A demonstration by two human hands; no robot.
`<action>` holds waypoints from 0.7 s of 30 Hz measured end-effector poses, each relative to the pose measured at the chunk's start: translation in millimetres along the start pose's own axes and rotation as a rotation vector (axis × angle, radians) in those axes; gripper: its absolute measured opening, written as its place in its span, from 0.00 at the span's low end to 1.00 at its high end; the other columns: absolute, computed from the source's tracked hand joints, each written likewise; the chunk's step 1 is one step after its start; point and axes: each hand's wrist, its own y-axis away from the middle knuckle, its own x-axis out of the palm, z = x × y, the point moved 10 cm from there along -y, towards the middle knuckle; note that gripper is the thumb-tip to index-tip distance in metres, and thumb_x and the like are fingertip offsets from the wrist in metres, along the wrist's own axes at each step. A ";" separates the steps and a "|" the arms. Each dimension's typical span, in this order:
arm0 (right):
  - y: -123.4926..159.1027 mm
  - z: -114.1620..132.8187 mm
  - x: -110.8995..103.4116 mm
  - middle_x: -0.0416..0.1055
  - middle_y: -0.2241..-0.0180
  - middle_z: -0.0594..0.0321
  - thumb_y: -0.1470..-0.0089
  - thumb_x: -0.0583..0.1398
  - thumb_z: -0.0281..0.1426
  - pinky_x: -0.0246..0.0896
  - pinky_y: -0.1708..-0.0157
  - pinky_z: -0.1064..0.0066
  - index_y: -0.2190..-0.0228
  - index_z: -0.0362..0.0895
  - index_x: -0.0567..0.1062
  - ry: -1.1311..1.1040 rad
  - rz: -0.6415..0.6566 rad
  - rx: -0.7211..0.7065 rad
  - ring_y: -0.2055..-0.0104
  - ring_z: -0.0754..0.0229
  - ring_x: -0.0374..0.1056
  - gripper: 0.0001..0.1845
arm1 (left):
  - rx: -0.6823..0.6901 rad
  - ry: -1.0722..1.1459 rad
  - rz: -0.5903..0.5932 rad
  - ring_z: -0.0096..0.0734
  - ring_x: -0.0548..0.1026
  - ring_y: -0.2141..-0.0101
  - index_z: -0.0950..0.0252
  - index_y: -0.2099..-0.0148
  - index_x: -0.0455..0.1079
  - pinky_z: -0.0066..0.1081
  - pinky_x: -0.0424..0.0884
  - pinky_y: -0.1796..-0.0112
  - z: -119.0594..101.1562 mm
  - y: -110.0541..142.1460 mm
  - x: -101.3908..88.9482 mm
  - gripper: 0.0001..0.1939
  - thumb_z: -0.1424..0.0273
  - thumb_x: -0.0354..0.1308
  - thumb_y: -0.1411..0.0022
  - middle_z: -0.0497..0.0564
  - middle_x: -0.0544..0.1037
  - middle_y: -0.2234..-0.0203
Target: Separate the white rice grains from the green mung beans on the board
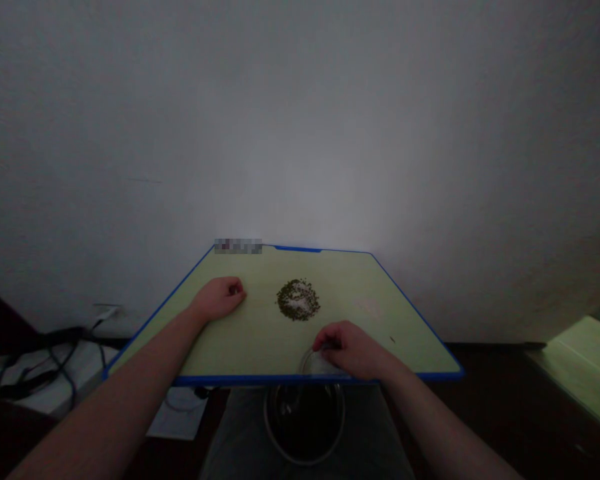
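A pale green board with a blue edge lies in front of me against a white wall. A small round heap of dark green grains mixed with white ones sits near its middle. My left hand rests on the board to the left of the heap, fingers curled into a loose fist, with nothing visible in it. My right hand is near the front edge, fingers closed over the rim of a small clear dish.
A larger clear bowl with dark contents sits below the board's front edge. Black cables and papers lie on the floor at left. Another pale green surface shows at far right.
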 end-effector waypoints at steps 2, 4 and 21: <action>2.7 -2.4 -3.4 0.73 0.75 0.64 0.60 0.57 0.22 0.59 0.73 0.75 0.71 0.42 0.77 -0.036 -0.031 0.002 0.73 0.64 0.66 0.12 | -0.003 0.012 0.001 0.29 0.69 0.76 0.63 0.72 0.67 0.28 0.58 0.75 0.0 0.3 0.2 0.11 0.61 0.50 0.47 0.47 0.72 0.79; 4.9 -9.2 -11.2 0.72 0.75 0.65 0.60 0.58 0.24 0.58 0.74 0.75 0.70 0.42 0.76 -0.081 -0.092 0.011 0.73 0.64 0.66 0.11 | -0.007 0.018 -0.001 0.29 0.69 0.76 0.63 0.71 0.67 0.28 0.58 0.75 0.2 0.5 0.0 0.11 0.61 0.50 0.47 0.48 0.72 0.79; 13.8 -64.3 -106.8 0.74 0.68 0.57 0.61 0.61 0.33 0.63 0.67 0.68 0.61 0.40 0.73 -0.319 -0.604 0.060 0.67 0.59 0.69 0.21 | 0.002 0.016 0.000 0.30 0.69 0.76 0.63 0.71 0.67 0.28 0.58 0.75 -1.9 0.6 -1.5 0.11 0.61 0.50 0.47 0.48 0.72 0.79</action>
